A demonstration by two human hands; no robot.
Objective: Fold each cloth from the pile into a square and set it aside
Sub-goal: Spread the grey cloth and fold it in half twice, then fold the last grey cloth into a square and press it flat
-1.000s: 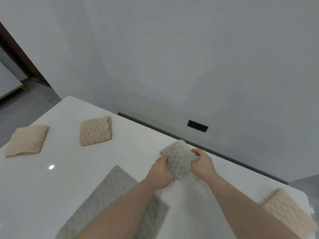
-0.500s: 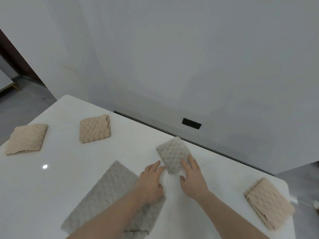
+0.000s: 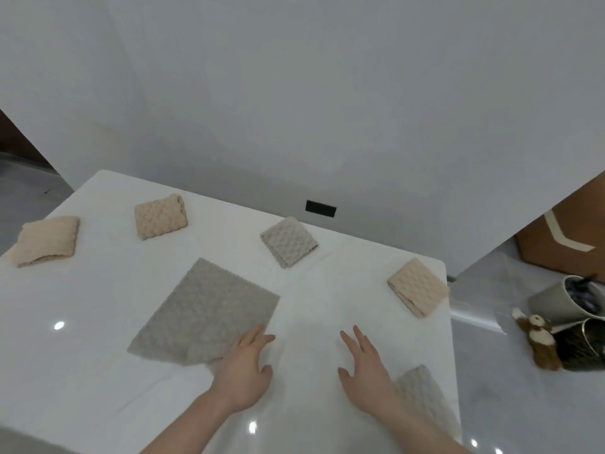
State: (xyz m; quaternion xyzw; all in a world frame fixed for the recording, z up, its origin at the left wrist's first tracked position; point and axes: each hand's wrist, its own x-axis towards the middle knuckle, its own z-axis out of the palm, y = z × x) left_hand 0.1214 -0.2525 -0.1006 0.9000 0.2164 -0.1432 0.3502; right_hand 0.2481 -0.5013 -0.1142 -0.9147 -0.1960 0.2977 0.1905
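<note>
- Left hand (image 3: 244, 371): fingers straight, spread, holding nothing; lies at the near right corner of the flat grey cloth (image 3: 204, 314).
- Right hand (image 3: 366, 368): fingers straight, holding nothing, apart from that cloth, to its right.
- Flat grey cloth unfolded on white table (image 3: 98, 371).
- Folded grey square (image 3: 289, 241) beyond it, near table's far edge.
- Three beige folded squares, one far right (image 3: 417, 287).

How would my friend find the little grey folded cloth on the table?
Start at the white table and look to its far edge, below the black slot in the wall. There lies the grey folded cloth, a small bumpy square. The other three folded squares are beige, and the big grey cloth nearby lies flat.
</note>
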